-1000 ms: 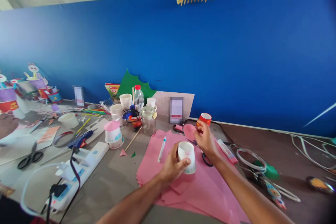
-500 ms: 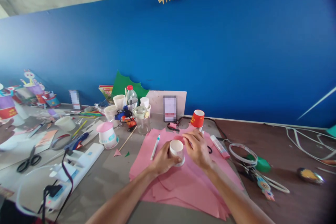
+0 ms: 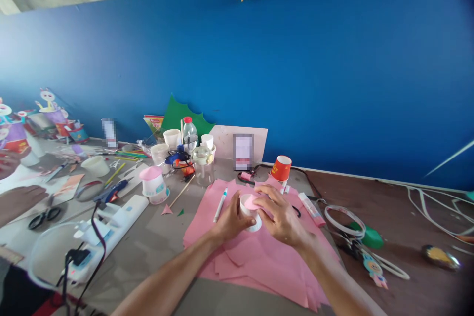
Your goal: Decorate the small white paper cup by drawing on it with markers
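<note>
Currently, the left hand is curving, half closed, around a white, tapered paper cup, while the right hand is bending its fingers closely onto a pale-pink piece of paper at the cup's narrow top. The cup is sitting wide rim downward over a stack of pink paper sheets, whose uneven edges are overlapping. A slim white marker with a blue band is lying on their left; a white-and-pink tube is resting toward their right edge, its print too small for reading. Beyond, a red paper cup is showing illegible yellow marks. Leftward, grey tabletop is running open toward a white plastic power strip; rightward, brown tabletop is stretching wide. Farther left, a pink-capped white cup is bearing unreadable blue print.
</note>
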Action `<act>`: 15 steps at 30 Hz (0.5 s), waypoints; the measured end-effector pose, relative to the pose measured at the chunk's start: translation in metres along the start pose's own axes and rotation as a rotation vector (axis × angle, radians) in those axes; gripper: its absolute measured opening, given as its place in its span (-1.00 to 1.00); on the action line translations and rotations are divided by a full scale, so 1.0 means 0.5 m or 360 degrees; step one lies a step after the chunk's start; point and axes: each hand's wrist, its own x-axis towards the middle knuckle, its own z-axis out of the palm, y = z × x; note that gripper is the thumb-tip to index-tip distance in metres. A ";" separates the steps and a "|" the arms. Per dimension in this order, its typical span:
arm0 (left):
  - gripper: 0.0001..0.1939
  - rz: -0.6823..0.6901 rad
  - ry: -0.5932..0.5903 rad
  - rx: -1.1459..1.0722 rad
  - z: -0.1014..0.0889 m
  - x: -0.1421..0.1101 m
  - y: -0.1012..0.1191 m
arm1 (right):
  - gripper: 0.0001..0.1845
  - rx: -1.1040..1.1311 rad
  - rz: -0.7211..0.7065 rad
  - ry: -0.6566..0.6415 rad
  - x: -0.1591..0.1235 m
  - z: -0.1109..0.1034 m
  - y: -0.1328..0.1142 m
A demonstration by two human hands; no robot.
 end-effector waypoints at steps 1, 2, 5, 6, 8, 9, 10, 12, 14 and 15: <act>-0.14 -0.0016 0.0016 0.0007 0.000 0.000 -0.002 | -0.74 0.0013 -0.0002 -0.0031 -0.006 -0.001 -0.002; -0.11 -0.0027 0.0020 0.0005 0.000 0.000 -0.004 | -0.73 0.0031 0.0001 -0.0065 -0.011 -0.002 -0.003; -0.07 -0.0025 0.0025 0.0064 -0.003 -0.003 -0.002 | -0.71 0.0111 0.0050 -0.0169 -0.023 -0.006 -0.006; -0.08 -0.0029 0.0017 0.0092 -0.004 -0.005 0.000 | -0.70 0.0138 0.0084 -0.0190 -0.025 -0.007 -0.005; -0.08 -0.0085 -0.0027 0.0124 -0.005 -0.008 0.006 | -0.66 0.0170 0.0168 -0.0190 -0.028 -0.005 -0.002; -0.07 -0.0133 -0.0057 0.0132 -0.005 -0.009 0.008 | -0.63 0.0177 0.0214 -0.0184 -0.030 -0.002 0.000; -0.06 -0.0179 -0.0082 0.0139 -0.005 -0.010 0.011 | -0.57 0.0180 0.0263 -0.0181 -0.032 0.002 0.004; -0.05 -0.0226 -0.0102 0.0167 -0.003 -0.012 0.015 | -0.43 0.0192 0.0356 -0.0198 -0.039 0.014 0.010; -0.04 -0.0200 -0.0121 0.0194 -0.001 -0.014 0.018 | -0.34 0.0204 0.0432 -0.0219 -0.048 0.029 0.016; -0.04 -0.0164 -0.0137 0.0195 0.000 -0.015 0.020 | -0.33 0.0214 0.0455 -0.0227 -0.052 0.036 0.017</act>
